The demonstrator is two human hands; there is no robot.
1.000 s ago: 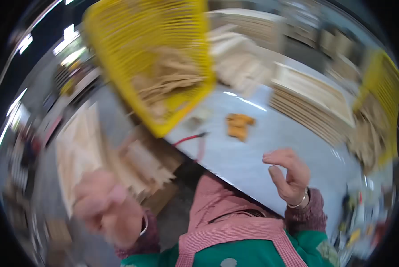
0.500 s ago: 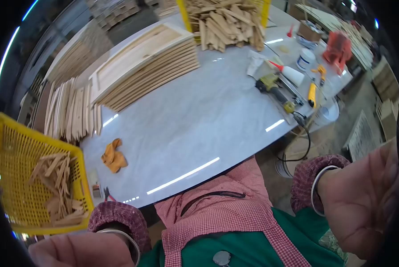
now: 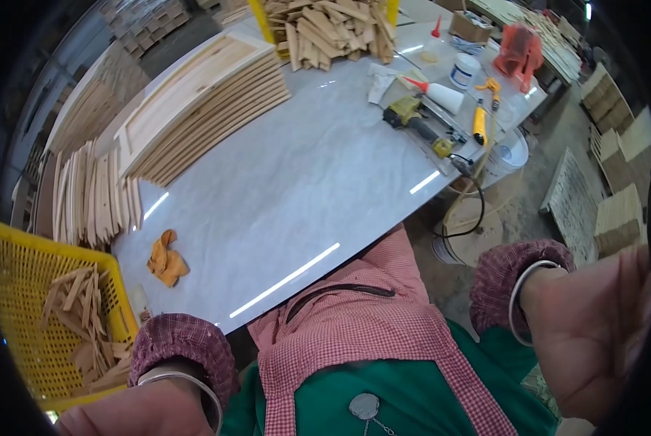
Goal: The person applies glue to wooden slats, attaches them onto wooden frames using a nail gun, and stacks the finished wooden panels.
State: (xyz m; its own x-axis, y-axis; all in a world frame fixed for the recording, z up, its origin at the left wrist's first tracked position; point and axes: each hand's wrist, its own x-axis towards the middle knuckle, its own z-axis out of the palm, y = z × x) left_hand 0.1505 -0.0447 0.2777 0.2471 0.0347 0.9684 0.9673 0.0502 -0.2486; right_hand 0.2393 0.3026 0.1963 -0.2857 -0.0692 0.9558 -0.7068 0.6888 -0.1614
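My left hand [image 3: 133, 412] is raised close to the camera at the bottom left, near the yellow basket [image 3: 53, 243]; its fingers lie beyond the view's edge. At the far right my right hand [image 3: 587, 334] is also held up close, palm partly showing, fingers cut off by the dark border. Nothing shows in either palm. Beyond the hands is a grey-white worktable [image 3: 267, 189]. On it lie a crumpled orange cloth [image 3: 168, 260] and a stack of wooden frame panels [image 3: 209, 109].
Wood strips [image 3: 96, 192] lean at the table's left, and more wood pieces [image 3: 333, 33] fill a crate at the back. A green power tool [image 3: 409, 116], a glue bottle [image 3: 444, 96], a yellow-handled cutter [image 3: 479, 123] and a white tub [image 3: 465, 70] sit right. A cable [image 3: 478, 211] hangs off the edge.
The camera view has turned, so the table and its contents appear shifted to the left. Both hands stay raised near the camera, in nearly the same places.
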